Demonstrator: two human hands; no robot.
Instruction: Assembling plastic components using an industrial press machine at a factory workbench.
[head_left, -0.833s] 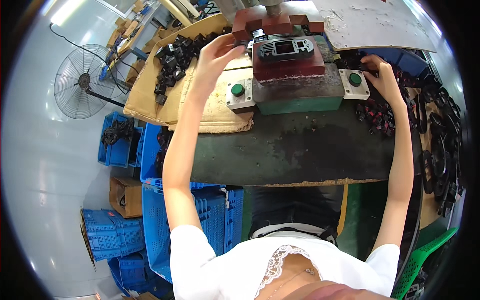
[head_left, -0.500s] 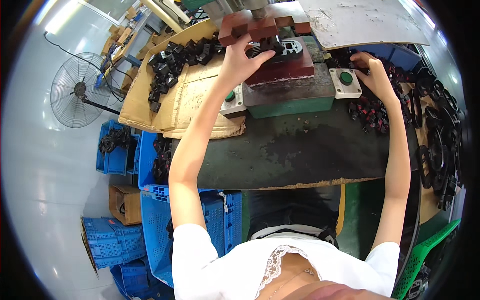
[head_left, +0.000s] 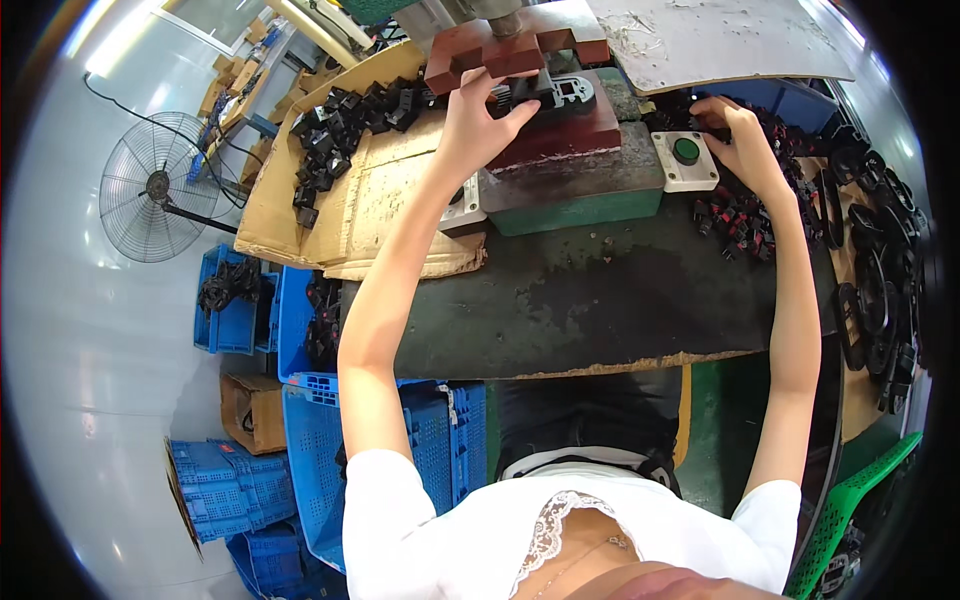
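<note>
At the press, my left hand point(head_left: 478, 125) has its thumb and fingers closed around a black plastic part point(head_left: 524, 90). That part sits at the left end of a dark piece with a grey metal plate point(head_left: 572, 92), on the red-brown lower block point(head_left: 555, 140). Just above my fingers hangs the notched red-brown upper block point(head_left: 515, 55). My right hand point(head_left: 745, 145) is over the pile of small black and red parts point(head_left: 740, 225), beyond the right green push button point(head_left: 686, 151). Its fingers are bent, with a gap between thumb and fingertips; nothing distinct shows between them.
A cardboard box point(head_left: 290, 225) of black blocks point(head_left: 330, 140) stands left of the press. Black ring-like parts point(head_left: 875, 280) lie at the far right. A pale board point(head_left: 720, 40) overhangs the back right. Blue crates point(head_left: 420, 440) stand below left, a fan point(head_left: 158, 187) beyond.
The whole view has shifted slightly. My left hand stays on the black part at the press. My right hand's fingers have moved a little farther into the parts pile.
</note>
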